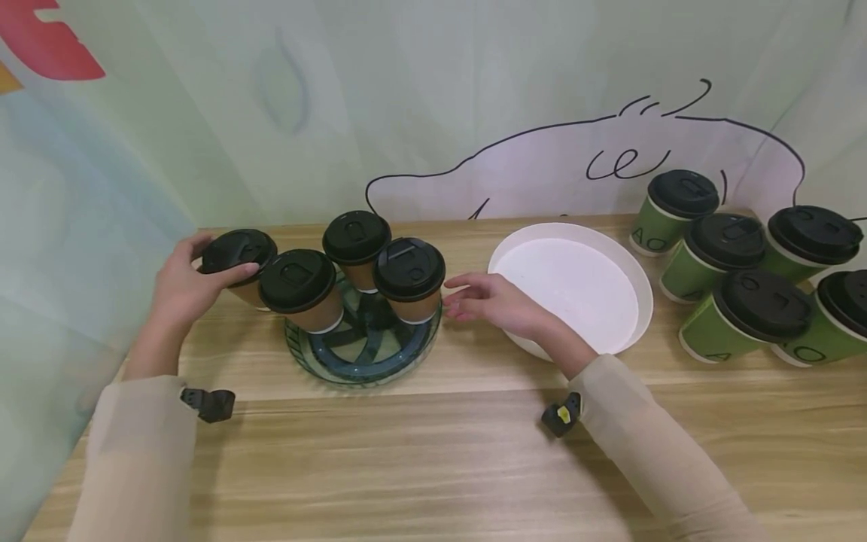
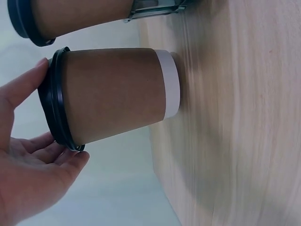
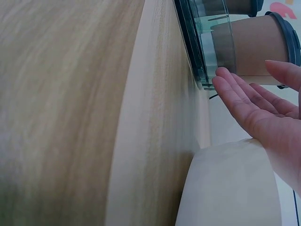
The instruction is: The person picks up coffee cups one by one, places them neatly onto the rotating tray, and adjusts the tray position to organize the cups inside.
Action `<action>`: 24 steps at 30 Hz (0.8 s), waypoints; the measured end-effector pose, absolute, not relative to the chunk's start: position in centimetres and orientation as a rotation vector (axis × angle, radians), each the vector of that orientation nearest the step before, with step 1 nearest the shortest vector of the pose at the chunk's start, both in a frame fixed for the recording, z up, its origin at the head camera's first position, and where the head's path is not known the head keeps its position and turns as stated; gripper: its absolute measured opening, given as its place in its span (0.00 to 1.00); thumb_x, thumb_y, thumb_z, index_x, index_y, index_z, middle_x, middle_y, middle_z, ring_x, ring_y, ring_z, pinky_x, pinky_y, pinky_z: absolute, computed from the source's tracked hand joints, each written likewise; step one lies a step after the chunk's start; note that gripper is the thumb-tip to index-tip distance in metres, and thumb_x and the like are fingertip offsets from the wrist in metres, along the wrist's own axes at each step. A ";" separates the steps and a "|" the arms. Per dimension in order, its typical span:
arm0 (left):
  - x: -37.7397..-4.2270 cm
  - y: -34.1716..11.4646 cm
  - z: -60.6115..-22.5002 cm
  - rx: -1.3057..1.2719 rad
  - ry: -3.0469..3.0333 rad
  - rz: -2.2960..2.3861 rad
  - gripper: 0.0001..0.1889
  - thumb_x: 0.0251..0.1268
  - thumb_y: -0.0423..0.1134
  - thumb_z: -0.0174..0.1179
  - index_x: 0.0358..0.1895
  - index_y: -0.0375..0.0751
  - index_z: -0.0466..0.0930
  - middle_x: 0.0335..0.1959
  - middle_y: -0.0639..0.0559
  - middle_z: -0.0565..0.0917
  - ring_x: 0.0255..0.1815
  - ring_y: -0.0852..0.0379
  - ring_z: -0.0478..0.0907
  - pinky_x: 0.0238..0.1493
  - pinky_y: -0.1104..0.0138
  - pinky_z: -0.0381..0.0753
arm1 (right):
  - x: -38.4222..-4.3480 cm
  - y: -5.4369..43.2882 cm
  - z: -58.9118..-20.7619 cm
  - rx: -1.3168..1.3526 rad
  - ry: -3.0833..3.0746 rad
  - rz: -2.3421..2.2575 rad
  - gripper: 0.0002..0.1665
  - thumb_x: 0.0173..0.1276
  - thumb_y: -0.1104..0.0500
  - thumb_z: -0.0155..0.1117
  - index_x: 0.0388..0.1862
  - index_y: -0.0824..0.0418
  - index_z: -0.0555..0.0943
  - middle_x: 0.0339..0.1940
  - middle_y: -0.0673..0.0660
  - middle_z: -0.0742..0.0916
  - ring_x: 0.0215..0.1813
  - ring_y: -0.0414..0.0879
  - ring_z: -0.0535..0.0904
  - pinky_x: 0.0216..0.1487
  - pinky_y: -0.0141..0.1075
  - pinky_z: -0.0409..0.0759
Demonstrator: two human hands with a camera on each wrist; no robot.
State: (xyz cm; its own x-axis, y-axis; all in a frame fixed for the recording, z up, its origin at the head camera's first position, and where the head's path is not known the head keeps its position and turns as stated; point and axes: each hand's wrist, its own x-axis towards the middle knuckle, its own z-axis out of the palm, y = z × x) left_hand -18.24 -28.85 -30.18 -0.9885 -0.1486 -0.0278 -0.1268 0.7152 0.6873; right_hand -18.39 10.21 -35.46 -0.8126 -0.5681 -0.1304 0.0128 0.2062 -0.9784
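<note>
My left hand (image 1: 186,282) grips a brown paper coffee cup (image 2: 113,92) by its black lid, thumb on one side and fingers on the other. That cup is upright at the left, beside a clear green-tinted glass tray (image 1: 369,369); whether its base touches the table I cannot tell. Three more brown lidded cups stand on the tray, among them a front-left cup (image 1: 301,290), a back cup (image 1: 357,245) and a right cup (image 1: 409,278). My right hand (image 1: 497,301) has its fingers extended close to the right cup, holding nothing.
A round white tray (image 1: 640,301) lies behind and right of my right hand. Several green paper cups with black lids, including a front one (image 1: 728,324), stand at the far right. A printed curtain (image 1: 420,98) hangs along the back of the wooden table (image 1: 420,467).
</note>
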 end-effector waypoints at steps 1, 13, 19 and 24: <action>-18.1 -28.9 -30.1 0.238 -2.877 -1.154 0.51 0.54 0.59 0.59 0.72 0.36 0.40 0.71 0.35 0.47 0.69 0.34 0.44 0.60 0.40 0.53 | -18.4 10.2 -35.5 -0.514 2.016 -1.647 0.23 0.68 0.70 0.49 0.62 0.74 0.64 0.52 0.71 0.78 0.50 0.56 0.78 0.51 0.44 0.76; -16.7 -28.7 -29.4 0.261 -2.866 -1.156 0.49 0.58 0.55 0.57 0.72 0.35 0.39 0.71 0.35 0.45 0.69 0.33 0.43 0.60 0.40 0.52 | -18.5 10.3 -35.7 -0.524 2.012 -1.654 0.23 0.68 0.70 0.49 0.61 0.74 0.65 0.52 0.71 0.78 0.50 0.57 0.78 0.51 0.44 0.76; -15.6 -28.5 -29.0 0.265 -2.845 -1.157 0.50 0.56 0.57 0.58 0.72 0.36 0.39 0.71 0.37 0.44 0.69 0.33 0.42 0.60 0.39 0.52 | -18.5 10.3 -35.8 -0.530 2.006 -1.658 0.23 0.67 0.70 0.49 0.61 0.75 0.65 0.50 0.71 0.79 0.50 0.60 0.77 0.50 0.45 0.76; -14.8 -28.4 -28.6 0.279 -2.821 -1.167 0.49 0.56 0.56 0.59 0.72 0.37 0.39 0.71 0.37 0.45 0.68 0.31 0.44 0.59 0.39 0.53 | -18.5 10.3 -35.7 -0.528 2.000 -1.665 0.23 0.68 0.70 0.49 0.61 0.74 0.65 0.50 0.71 0.79 0.50 0.61 0.77 0.50 0.45 0.76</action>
